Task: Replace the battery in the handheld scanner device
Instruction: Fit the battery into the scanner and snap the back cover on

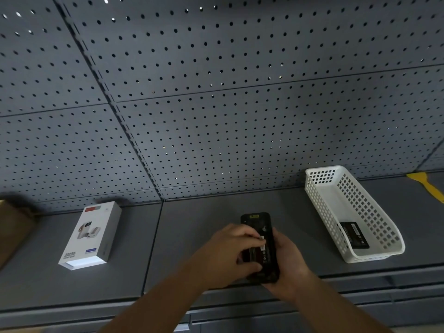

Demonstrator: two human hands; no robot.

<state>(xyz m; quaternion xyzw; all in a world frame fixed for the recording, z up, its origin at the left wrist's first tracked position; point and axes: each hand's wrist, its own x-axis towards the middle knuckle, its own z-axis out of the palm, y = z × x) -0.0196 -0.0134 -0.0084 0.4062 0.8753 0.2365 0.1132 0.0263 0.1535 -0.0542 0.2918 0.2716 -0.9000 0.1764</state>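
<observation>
The black handheld scanner lies back side up in my right hand, which cradles it from the right and below, just above the grey shelf. My left hand lies across the scanner's back, fingertips on a black battery with a white label that sits in the open compartment. A second black battery lies in the near end of a white perforated basket to the right.
A white power-bank box lies on the shelf to the left. A yellow plastic scraper rests at the far right. A brown cardboard piece is at the left edge. A grey pegboard wall rises behind.
</observation>
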